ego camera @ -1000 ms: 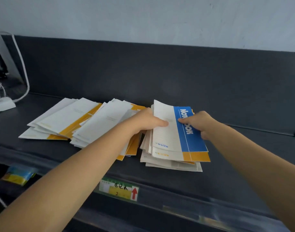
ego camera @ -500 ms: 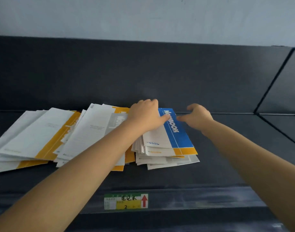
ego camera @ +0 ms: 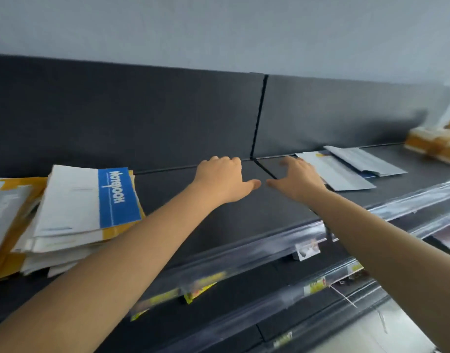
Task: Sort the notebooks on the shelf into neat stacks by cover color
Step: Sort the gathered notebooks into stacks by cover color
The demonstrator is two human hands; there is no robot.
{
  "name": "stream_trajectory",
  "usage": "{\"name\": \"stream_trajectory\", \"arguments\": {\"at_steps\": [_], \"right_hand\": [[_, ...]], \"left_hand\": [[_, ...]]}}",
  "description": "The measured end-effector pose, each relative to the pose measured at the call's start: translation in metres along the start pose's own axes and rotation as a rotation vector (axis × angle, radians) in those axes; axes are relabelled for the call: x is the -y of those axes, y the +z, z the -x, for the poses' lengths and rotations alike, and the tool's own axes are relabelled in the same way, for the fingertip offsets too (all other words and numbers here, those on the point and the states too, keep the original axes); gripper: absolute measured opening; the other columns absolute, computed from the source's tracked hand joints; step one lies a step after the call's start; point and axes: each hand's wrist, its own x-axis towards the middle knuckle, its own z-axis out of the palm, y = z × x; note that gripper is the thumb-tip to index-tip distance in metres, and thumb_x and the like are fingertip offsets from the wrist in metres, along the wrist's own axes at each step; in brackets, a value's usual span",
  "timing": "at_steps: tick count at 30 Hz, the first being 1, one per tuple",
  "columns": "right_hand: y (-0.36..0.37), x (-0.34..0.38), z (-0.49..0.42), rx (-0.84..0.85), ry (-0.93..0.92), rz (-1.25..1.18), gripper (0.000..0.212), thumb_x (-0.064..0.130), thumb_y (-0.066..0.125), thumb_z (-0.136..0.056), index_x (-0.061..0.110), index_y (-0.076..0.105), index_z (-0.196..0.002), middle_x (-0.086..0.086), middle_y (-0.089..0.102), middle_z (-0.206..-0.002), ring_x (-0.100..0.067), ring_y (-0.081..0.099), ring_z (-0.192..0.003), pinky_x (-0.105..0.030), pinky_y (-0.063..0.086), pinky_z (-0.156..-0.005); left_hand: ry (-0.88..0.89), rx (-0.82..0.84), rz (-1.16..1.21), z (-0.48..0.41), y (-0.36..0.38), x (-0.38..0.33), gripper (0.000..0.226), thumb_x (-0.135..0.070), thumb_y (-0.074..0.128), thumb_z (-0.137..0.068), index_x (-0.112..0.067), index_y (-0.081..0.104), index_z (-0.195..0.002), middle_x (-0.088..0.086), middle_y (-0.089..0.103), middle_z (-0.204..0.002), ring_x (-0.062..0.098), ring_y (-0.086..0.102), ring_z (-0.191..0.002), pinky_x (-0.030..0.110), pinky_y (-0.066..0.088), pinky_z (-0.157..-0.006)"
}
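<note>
A loose pile of notebooks lies at the left of the dark shelf (ego camera: pixel 219 215). Its top one is a blue-and-white notebook (ego camera: pixel 91 200), with yellow-edged ones under it and beside it (ego camera: pixel 17 189). Two pale notebooks lie further right: one (ego camera: pixel 338 174) just past my right hand, another (ego camera: pixel 366 161) behind it. My left hand (ego camera: pixel 224 179) hovers over the bare shelf to the right of the pile, fingers loosely bent, holding nothing. My right hand (ego camera: pixel 300 179) is spread flat, with its far side at the near edge of the closer pale notebook.
A dark back panel with a vertical seam (ego camera: pixel 258 115) rises behind the shelf. Yellow packaged goods (ego camera: pixel 435 143) sit at the far right. Clear price rails with tags (ego camera: pixel 306 250) run along the shelf fronts, and lower shelves show below.
Both hands have left the blue-topped pile and moved right along the shelf. The view swung right, bringing the two pale notebooks and the yellow packages into sight.
</note>
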Motion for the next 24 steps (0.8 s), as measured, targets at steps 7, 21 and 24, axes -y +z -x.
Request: {"name": "stream_trajectory", "arguments": {"at_steps": [7, 21, 24], "right_hand": [[-0.045, -0.127, -0.029, 0.037, 0.051, -0.05, 0.062, 0.041, 0.068, -0.083, 0.015, 0.046, -0.134, -0.007, 0.047, -0.135, -0.024, 0.048, -0.121, -0.03, 0.039, -0.088], [-0.069, -0.245, -0.12, 0.105, 0.231, -0.085, 0.049, 0.04, 0.067, -0.085, 0.007, 0.058, -0.12, -0.005, 0.061, -0.111, -0.023, 0.058, -0.088, -0.03, 0.045, -0.076], [-0.071, -0.263, -0.141, 0.119, 0.291, -0.084, 0.053, 0.037, 0.067, -0.084, -0.001, 0.059, -0.12, -0.017, 0.063, -0.12, -0.033, 0.062, -0.105, -0.03, 0.045, -0.074]], "left_hand": [[0.027, 0.048, 0.012, -0.068, 0.025, -0.129, 0.075, -0.073, 0.035, -0.089, -0.008, 0.049, -0.125, 0.009, 0.058, -0.128, 0.029, 0.049, -0.122, 0.037, 0.037, -0.081], [0.052, 0.118, 0.065, -0.188, 0.055, -0.209, 0.069, -0.069, 0.041, -0.088, -0.014, 0.049, -0.129, 0.004, 0.057, -0.131, 0.026, 0.05, -0.122, 0.033, 0.036, -0.078], [0.054, 0.136, 0.087, -0.216, 0.062, -0.216, 0.068, -0.069, 0.043, -0.088, -0.015, 0.05, -0.129, 0.002, 0.056, -0.132, 0.024, 0.052, -0.121, 0.031, 0.039, -0.079]]}}
